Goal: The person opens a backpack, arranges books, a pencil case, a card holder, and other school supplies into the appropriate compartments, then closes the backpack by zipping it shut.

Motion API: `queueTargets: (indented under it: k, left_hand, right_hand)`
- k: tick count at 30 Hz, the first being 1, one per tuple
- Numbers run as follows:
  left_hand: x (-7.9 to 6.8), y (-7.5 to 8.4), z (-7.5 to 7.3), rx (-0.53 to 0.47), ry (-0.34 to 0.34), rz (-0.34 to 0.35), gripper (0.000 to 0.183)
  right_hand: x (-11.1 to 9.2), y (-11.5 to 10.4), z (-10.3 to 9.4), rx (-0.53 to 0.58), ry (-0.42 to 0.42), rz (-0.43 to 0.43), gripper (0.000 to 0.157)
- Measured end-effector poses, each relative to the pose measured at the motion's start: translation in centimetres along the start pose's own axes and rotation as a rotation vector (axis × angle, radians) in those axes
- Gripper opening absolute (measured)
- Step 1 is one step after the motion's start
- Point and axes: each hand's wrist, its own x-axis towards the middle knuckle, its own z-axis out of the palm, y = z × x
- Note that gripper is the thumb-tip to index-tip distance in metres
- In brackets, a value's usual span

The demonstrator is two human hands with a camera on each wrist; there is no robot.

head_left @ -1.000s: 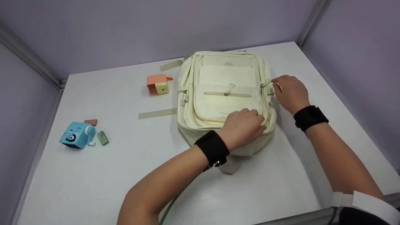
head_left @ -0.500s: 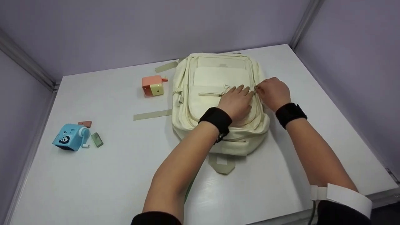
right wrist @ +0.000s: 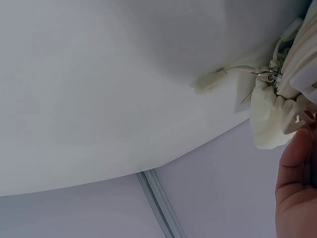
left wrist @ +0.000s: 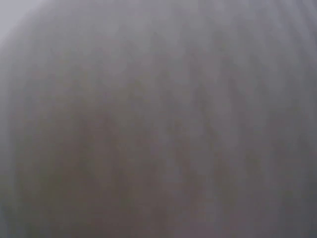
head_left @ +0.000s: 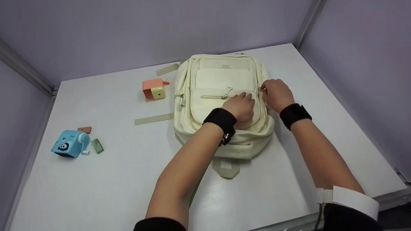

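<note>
A cream backpack (head_left: 224, 77) lies on its back on the white table, its front pocket facing up. My left hand (head_left: 240, 107) rests flat on the lower front of the bag, fingers extended, just below a short horizontal zipper (head_left: 213, 97). At the bag's right side my right hand (head_left: 278, 94) pinches a small metal zipper pull (head_left: 260, 89) between thumb and fingers. In the right wrist view, the thumb (right wrist: 297, 148) shows at the right edge beside gathered cream fabric (right wrist: 270, 116). The left wrist view is a grey blur.
An orange and yellow pencil sharpener (head_left: 154, 89) stands left of the bag. Farther left are a blue crank sharpener (head_left: 69, 142), a green block (head_left: 97, 146) and a reddish block (head_left: 84, 130). Straps (head_left: 154, 119) stick out from the bag. Purple-grey walls (head_left: 128, 32) enclose the table.
My left hand has moved up from the bag's lower right corner and flattened on its front. My right hand has shifted inward with the zipper pull, close against the bag's side.
</note>
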Motion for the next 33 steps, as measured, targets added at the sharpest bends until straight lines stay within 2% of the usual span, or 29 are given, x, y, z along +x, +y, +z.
queueTargets:
  k: [5,11,15,20,33]
  left_hand:
    - [-0.4,-0.1,-0.1,-0.026,-0.018,0.007,0.055]
    - [-0.7,-0.3,-0.2,-0.042,-0.044,0.010,0.055]
    - [-0.7,-0.2,-0.2,-0.045,-0.050,0.019,0.056]
    - [-0.6,0.0,-0.2,-0.044,-0.061,0.022,0.056]
    - [-0.7,0.1,0.0,-0.052,-0.077,0.000,0.057]
  right_hand:
    - [-0.3,-0.2,0.0,-0.018,0.026,-0.042,0.018]
    - [-0.8,-0.1,0.0,-0.046,0.096,-0.116,0.015]
    - [-1.2,0.2,-0.3,-0.055,0.122,-0.127,0.015]
    - [-1.8,0.4,-0.7,-0.077,0.119,-0.147,0.016]
    - [-4.2,0.0,-2.1,-0.084,0.139,-0.305,0.007]
